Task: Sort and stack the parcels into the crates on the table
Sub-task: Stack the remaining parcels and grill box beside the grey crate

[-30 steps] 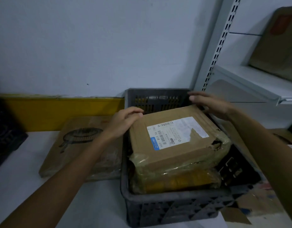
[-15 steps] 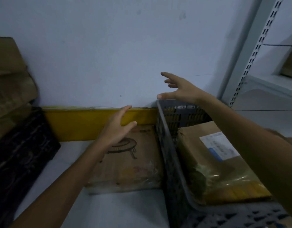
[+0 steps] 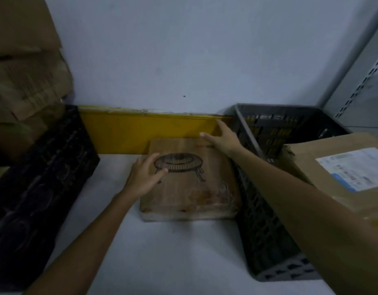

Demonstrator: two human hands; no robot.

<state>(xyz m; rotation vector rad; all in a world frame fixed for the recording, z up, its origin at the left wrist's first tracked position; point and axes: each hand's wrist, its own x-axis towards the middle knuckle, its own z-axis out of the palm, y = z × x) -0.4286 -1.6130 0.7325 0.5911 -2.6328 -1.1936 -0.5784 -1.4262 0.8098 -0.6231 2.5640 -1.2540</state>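
White tabletop (image 3: 173,252) against a pale wall (image 3: 184,60), dim light; yellow board (image 3: 141,130) runs along the back edge. Flat cardboard parcel (image 3: 190,188), printed with a line drawing of a round table, lies on the tabletop between the black crate (image 3: 35,188) at left and the grey crate (image 3: 262,231) at right. Its right edge is touching or just beside the grey crate's wall; cannot tell which. Grey crate holds a labelled parcel (image 3: 332,162) as its top layer.

Left hand (image 3: 144,177): fingers spread and straight, palm down on the parcel's left top face, nothing gripped. Right hand (image 3: 223,138): fingers extended over the far right corner, thumb out to the left; no closed grip seen, and whether the fingertips hook over the back edge is hidden.

Judgement: step in hand is taking hold of this flat parcel for a crate. To do it well:
- get fingers under opposite edges, not only on top
- right side sits tight to the crate, so slide or tilt the parcel leftward first to open a gap
- lift level with both hands; crinkled plastic wrap (image 3: 218,194) at the near right looks slippery

Which crate it belongs in: cannot tell
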